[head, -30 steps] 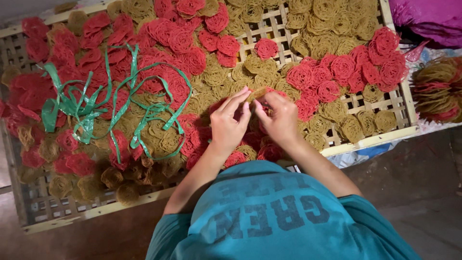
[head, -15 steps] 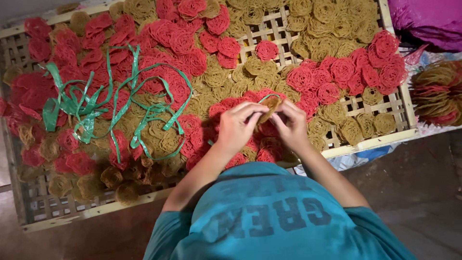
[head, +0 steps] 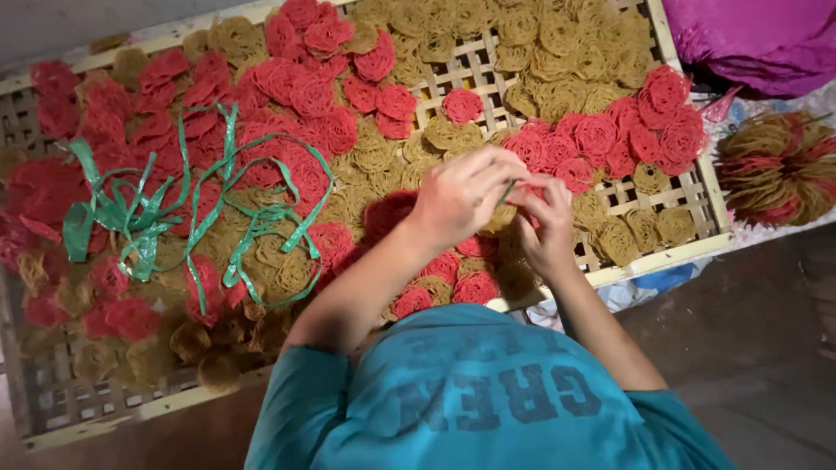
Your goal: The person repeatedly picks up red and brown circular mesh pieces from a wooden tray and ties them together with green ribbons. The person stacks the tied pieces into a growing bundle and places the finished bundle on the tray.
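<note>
Over woven tray (head: 649,261), ribbon (head: 506,192) (green) between both hands' grip.

packages: a purple plastic bag (head: 766,39) at the top right corner, crumpled and shiny, just beside the bamboo tray (head: 649,261) | labels: no one visible | signs: no one visible | screens: no one visible

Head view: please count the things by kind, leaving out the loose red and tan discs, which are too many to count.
Hands: 2 (left hand, right hand)
Slatted tray: 1
Bunch of green strips: 1
Bundle of discs beside the tray: 1
Purple cloth: 1
Total: 6
</note>
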